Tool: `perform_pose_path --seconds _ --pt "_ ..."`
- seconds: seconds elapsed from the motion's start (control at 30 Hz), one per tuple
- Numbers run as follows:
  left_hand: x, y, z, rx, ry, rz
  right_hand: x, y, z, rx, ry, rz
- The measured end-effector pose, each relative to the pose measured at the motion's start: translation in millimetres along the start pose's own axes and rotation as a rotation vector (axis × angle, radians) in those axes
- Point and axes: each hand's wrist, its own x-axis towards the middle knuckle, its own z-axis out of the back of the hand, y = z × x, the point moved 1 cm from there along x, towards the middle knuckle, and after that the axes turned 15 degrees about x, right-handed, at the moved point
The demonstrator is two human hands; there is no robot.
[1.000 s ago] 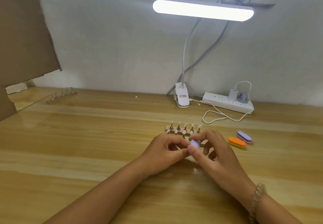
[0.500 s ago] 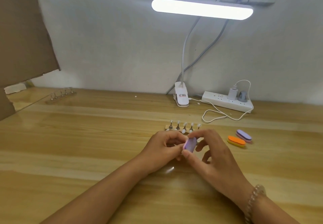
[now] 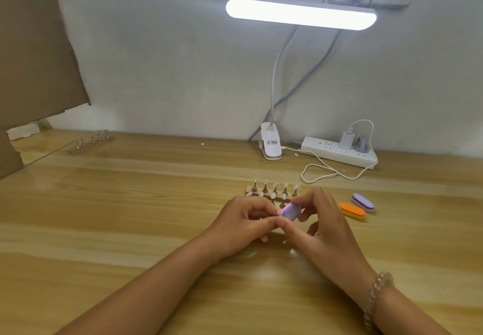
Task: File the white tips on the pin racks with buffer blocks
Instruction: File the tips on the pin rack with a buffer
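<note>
- At 6 o'clock of the rack (image 3: 271,196), a block (image 3: 289,211) is sitting pinched in the right hand (image 3: 326,227).
- Left hand (image 3: 243,223) is curling at its 9 o'clock; I cannot tell its hold.
- Light strokes are looking wisest.
- Spare blocks (image 3: 352,211) are lying at 3 o'clock.

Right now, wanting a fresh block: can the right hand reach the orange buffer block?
Probably yes: the orange buffer block lies unobstructed beside the right hand, which grips a purple block.

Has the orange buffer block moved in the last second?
No. The orange block still lies beside the purple block, at the same spot in front of the power strip.
</note>
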Motion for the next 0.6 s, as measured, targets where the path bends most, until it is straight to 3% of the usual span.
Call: perform_pose_path --seconds 0.1,0.23,0.3,0.47,0.6 --pt "0.4 1.8 1.3 0.005 -0.011 0.014 -2.1 -1.6 -2.9 0.013 0.055 0.003" --pt "-0.3 -2.1 1.6 -0.023 -0.034 0.007 5.9 -8.9 5.9 0.161 -0.087 -0.188" --pt "0.4 -1.9 1.7 -0.019 -0.028 -0.006 4.6 -4.5 6.6 0.171 -0.129 -0.151" --pt "0.6 1.6 1.2 0.031 -0.021 -0.016 -2.2 2.5 -6.3 -0.034 0.065 0.056" --pt "1.5 2.3 0.5 0.068 -0.038 -0.022 5.1 -6.4 4.6 0.077 -0.043 -0.13"
